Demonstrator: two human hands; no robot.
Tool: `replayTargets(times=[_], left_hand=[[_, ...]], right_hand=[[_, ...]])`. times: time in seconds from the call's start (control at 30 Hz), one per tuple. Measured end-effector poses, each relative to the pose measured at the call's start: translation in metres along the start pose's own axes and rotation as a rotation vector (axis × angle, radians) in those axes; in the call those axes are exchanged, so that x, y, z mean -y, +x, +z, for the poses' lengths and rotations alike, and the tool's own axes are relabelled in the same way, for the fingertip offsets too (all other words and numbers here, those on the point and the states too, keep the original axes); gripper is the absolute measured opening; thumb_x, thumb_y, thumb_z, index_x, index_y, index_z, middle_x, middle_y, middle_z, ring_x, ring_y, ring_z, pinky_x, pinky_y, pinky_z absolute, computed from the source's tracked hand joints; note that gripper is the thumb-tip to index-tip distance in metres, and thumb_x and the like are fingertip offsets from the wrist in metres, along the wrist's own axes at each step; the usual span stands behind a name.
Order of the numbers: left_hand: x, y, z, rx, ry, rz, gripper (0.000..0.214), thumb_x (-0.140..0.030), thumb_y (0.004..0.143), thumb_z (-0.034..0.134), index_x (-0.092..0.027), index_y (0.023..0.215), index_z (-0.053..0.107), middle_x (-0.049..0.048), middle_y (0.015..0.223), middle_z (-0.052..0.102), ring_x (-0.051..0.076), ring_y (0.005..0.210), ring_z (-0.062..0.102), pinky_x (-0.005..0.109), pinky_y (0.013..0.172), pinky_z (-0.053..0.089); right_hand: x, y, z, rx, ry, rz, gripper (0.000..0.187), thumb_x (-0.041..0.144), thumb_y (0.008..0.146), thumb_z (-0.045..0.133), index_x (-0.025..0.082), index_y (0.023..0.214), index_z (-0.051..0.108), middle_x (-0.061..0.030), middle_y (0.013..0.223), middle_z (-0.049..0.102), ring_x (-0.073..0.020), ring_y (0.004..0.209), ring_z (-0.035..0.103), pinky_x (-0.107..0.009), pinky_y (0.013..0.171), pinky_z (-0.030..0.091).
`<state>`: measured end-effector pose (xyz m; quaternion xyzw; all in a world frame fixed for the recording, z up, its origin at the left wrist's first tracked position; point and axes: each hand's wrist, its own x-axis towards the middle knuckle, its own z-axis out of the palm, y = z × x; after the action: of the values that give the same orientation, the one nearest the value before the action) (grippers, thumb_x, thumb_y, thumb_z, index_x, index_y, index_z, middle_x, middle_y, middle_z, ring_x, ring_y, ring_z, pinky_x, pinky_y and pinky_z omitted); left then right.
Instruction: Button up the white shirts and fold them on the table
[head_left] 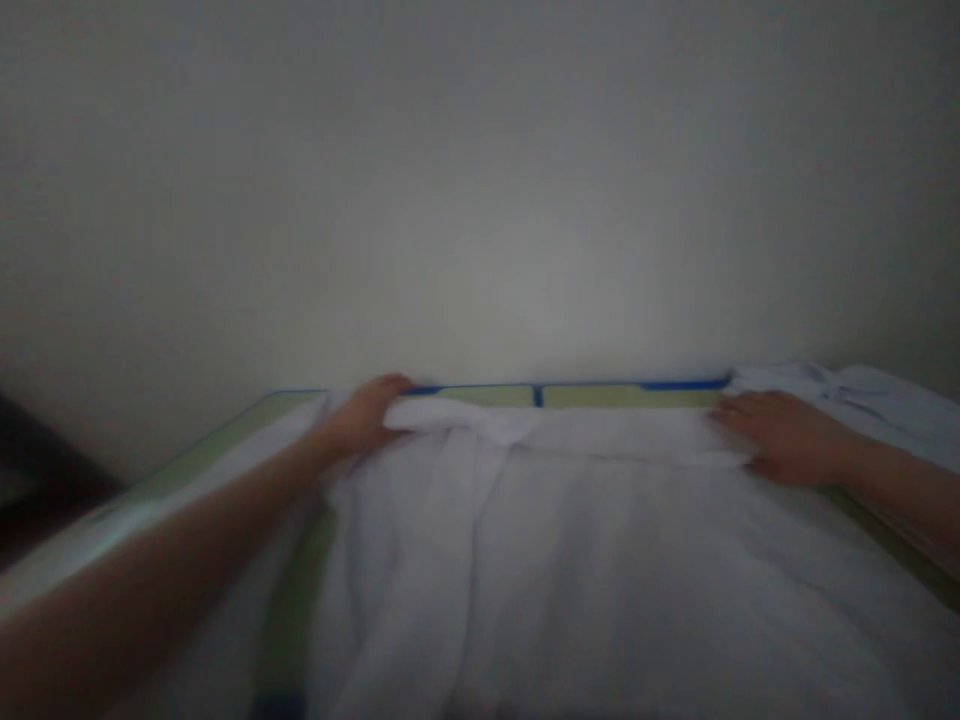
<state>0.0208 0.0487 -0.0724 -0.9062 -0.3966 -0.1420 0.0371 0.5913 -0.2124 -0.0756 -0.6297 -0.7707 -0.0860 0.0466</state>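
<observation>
A white shirt [600,560] lies spread over a green mat with blue lines [592,397], its far edge folded into a band. At the left end of that band is my left hand [367,412], closed on the cloth with the fingertips at the mat's far edge. My right hand [787,435] grips the band's right end, thumb nearer to me and fingers on top. Between both hands the band runs nearly straight, with an overlap of cloth left of centre. Motion blur softens the fingers and the fabric's details.
A plain grey wall [480,200] rises right behind the mat's far edge. More white cloth [885,395] is bunched at the right, and another white stretch [247,455] lies at the left under my forearm. Something dark [45,460] stands at the far left.
</observation>
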Motion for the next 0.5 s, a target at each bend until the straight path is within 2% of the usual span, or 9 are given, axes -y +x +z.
replayTargets(times=[0.03, 0.1, 0.2, 0.27, 0.3, 0.37, 0.43, 0.5], left_hand=[[-0.006, 0.000, -0.003, -0.021, 0.016, 0.005, 0.070, -0.045, 0.063, 0.062, -0.020, 0.127, 0.045, 0.0075, 0.135, 0.043, 0.025, 0.126, 0.036, 0.033, 0.108, 0.024], [-0.015, -0.001, -0.010, -0.063, 0.059, -0.017, 0.067, -0.043, 0.066, 0.060, -0.020, 0.127, 0.044, 0.0075, 0.135, 0.043, 0.025, 0.125, 0.037, 0.033, 0.107, 0.026], [-0.028, -0.007, -0.020, -0.125, 0.174, -0.134, 0.055, -0.041, 0.068, 0.057, -0.019, 0.118, 0.050, 0.0102, 0.123, 0.052, 0.027, 0.114, 0.047, 0.034, 0.097, 0.036], [-0.041, -0.017, -0.024, -0.084, 0.240, -0.279, 0.042, -0.044, 0.071, 0.054, -0.018, 0.103, 0.058, 0.0113, 0.103, 0.061, 0.027, 0.095, 0.057, 0.035, 0.081, 0.043], [-0.050, -0.024, -0.026, -0.015, 0.241, -0.346, 0.038, -0.048, 0.073, 0.051, -0.018, 0.093, 0.061, 0.0106, 0.091, 0.063, 0.026, 0.084, 0.059, 0.034, 0.073, 0.043], [-0.074, -0.041, -0.028, 0.181, 0.163, -0.405, 0.045, -0.059, 0.074, 0.045, -0.018, 0.073, 0.062, 0.0081, 0.071, 0.063, 0.022, 0.067, 0.059, 0.031, 0.061, 0.041], [-0.106, -0.058, -0.030, 0.333, 0.024, -0.345, 0.059, -0.068, 0.077, 0.033, -0.017, 0.062, 0.061, 0.0071, 0.060, 0.061, 0.018, 0.058, 0.057, 0.029, 0.057, 0.038], [-0.139, -0.071, -0.030, 0.395, -0.009, -0.249, 0.065, -0.074, 0.072, 0.034, -0.016, 0.063, 0.063, 0.0090, 0.060, 0.061, 0.020, 0.058, 0.057, 0.031, 0.057, 0.039]], right_hand=[[0.023, 0.009, -0.005, 0.002, 0.005, -0.091, 0.062, 0.030, 0.059, 0.066, 0.021, 0.119, 0.055, -0.0156, 0.121, 0.053, -0.0319, 0.107, 0.049, -0.044, 0.092, 0.035], [0.081, 0.029, -0.013, -0.059, 0.074, -0.243, 0.061, 0.041, 0.068, 0.061, 0.023, 0.125, 0.049, -0.0115, 0.125, 0.051, -0.0282, 0.110, 0.048, -0.041, 0.093, 0.036], [0.175, 0.064, -0.018, -0.080, 0.094, -0.512, 0.043, 0.044, 0.077, 0.054, 0.027, 0.116, 0.055, -0.0063, 0.113, 0.059, -0.0227, 0.103, 0.051, -0.038, 0.090, 0.036], [0.224, 0.089, -0.015, -0.063, 0.014, -0.645, 0.022, 0.036, 0.081, 0.051, 0.026, 0.097, 0.061, -0.0045, 0.094, 0.063, -0.0199, 0.090, 0.053, -0.036, 0.082, 0.037], [0.242, 0.102, -0.013, -0.070, -0.035, -0.668, 0.016, 0.030, 0.083, 0.048, 0.025, 0.091, 0.061, -0.0043, 0.088, 0.063, -0.0190, 0.087, 0.053, -0.035, 0.079, 0.036], [0.263, 0.126, -0.007, -0.124, -0.107, -0.642, 0.019, 0.022, 0.087, 0.041, 0.023, 0.090, 0.060, -0.0059, 0.089, 0.062, -0.0193, 0.088, 0.052, -0.035, 0.078, 0.035], [0.268, 0.147, 0.000, -0.189, -0.134, -0.550, 0.023, 0.019, 0.089, 0.037, 0.020, 0.099, 0.058, -0.0089, 0.097, 0.061, -0.0215, 0.095, 0.051, -0.037, 0.081, 0.035], [0.265, 0.164, 0.006, -0.197, -0.135, -0.452, 0.025, 0.017, 0.088, 0.037, 0.018, 0.104, 0.056, -0.0111, 0.103, 0.059, -0.0232, 0.099, 0.050, -0.040, 0.084, 0.034]])
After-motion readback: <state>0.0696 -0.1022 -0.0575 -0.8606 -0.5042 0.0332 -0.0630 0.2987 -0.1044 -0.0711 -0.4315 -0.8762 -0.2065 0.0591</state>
